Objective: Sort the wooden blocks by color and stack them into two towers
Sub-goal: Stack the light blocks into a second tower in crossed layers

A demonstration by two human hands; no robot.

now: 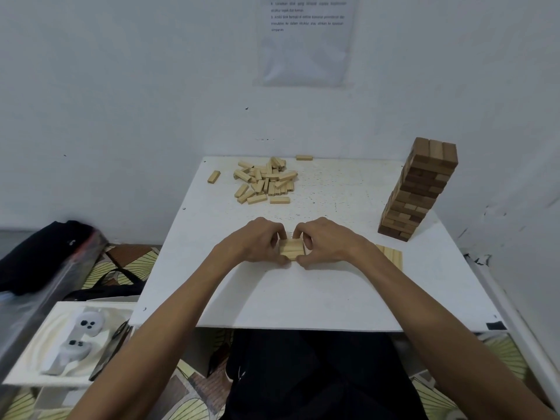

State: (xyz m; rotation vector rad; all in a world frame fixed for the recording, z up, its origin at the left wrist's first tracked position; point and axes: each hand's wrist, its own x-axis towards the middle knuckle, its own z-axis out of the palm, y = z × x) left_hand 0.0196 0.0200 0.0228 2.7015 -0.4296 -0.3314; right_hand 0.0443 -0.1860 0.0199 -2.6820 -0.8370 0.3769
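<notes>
here the left hand [260,242] and the right hand [325,244] both pinch a small row of pale wooden blocks [291,249] at frame centre; the tall dark brown block tower [419,189] stands at the right.

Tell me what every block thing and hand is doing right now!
dark tower: standing, stacked high, untouched.
pale block pile: loose heap, not stacked.
pale block row: flat on the table, pinched between both hands.
left hand: fingers curled round the row's left end.
right hand: fingers curled round the row's right end.
pale wooden slab: lying flat, partly hidden.
</notes>
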